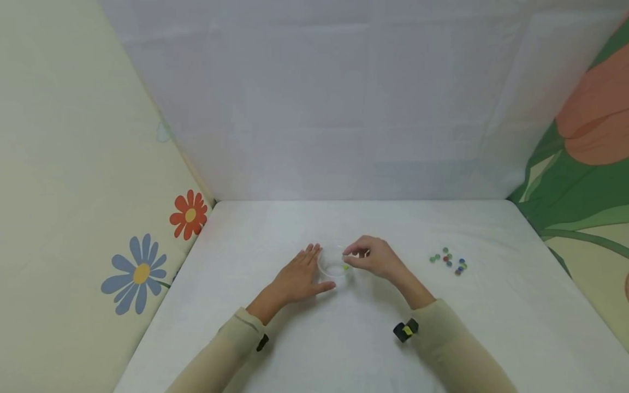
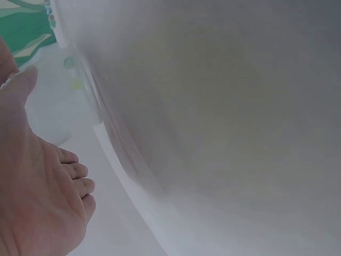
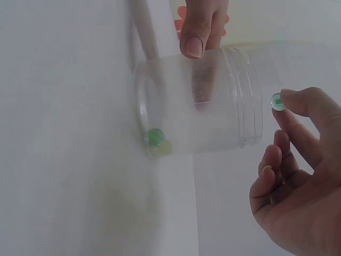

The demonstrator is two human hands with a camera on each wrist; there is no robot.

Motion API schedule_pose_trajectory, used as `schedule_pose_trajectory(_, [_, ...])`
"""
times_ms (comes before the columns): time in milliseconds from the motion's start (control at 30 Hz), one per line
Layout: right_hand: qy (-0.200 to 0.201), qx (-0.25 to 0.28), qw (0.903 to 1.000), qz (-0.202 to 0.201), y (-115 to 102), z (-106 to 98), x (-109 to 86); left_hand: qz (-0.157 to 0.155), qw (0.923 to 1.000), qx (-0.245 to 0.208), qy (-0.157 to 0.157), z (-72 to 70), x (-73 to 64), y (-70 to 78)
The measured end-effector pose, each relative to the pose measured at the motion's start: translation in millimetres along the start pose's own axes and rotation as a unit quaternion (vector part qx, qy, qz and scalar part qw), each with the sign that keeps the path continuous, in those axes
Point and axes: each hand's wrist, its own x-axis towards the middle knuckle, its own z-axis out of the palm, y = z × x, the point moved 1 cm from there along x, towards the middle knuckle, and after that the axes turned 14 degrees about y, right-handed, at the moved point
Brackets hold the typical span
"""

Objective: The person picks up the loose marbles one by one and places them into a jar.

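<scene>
A clear plastic jar (image 1: pixel 324 268) with a ridged neck stands on the white table. Inside, at its bottom, lie a green marble (image 3: pixel 155 137) and a yellowish one (image 3: pixel 165 147). My left hand (image 1: pixel 298 277) rests at the jar's left side, fingers straight and thumb spread along the near side. Just above the jar's mouth, my right hand (image 1: pixel 375 259) pinches a clear marble with a green core (image 3: pixel 277 102) between thumb and index finger. The right wrist view shows this marble outside the rim, with the other fingers loosely bent.
To the right, several loose marbles (image 1: pixel 449 258) in green, blue and red lie scattered on the white tabletop (image 1: pixel 339 349). A white sheet (image 1: pixel 314 109) hangs behind the table. Flower-patterned walls (image 1: pixel 142 273) flank both sides.
</scene>
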Motion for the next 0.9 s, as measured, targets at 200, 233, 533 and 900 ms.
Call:
schedule_pose_trajectory(200, [0.001, 0.002, 1.0, 0.006, 1.5, 3.2, 2.3, 0.0, 1.0, 0.002, -0.002, -1.4, 1.4, 1.5])
schedule_pose_trajectory(233, [0.0, 0.003, 0.9999, 0.01, 1.2, 3.5, 2.4, -0.001, 1.0, 0.001, -0.001, -1.9, 1.5, 1.9])
schedule_pose_trajectory(533, [-0.004, -0.002, 0.9996, 0.028, 0.5, 4.9, 1.9, -0.008, 0.9999, -0.007, -0.003, -3.7, 1.8, 4.2])
schedule_pose_trajectory(900, [-0.007, -0.004, 0.9991, 0.04, 5.1, 0.1, -2.5, -0.013, 0.9999, -0.002, -0.003, 0.6, 0.4, 2.3])
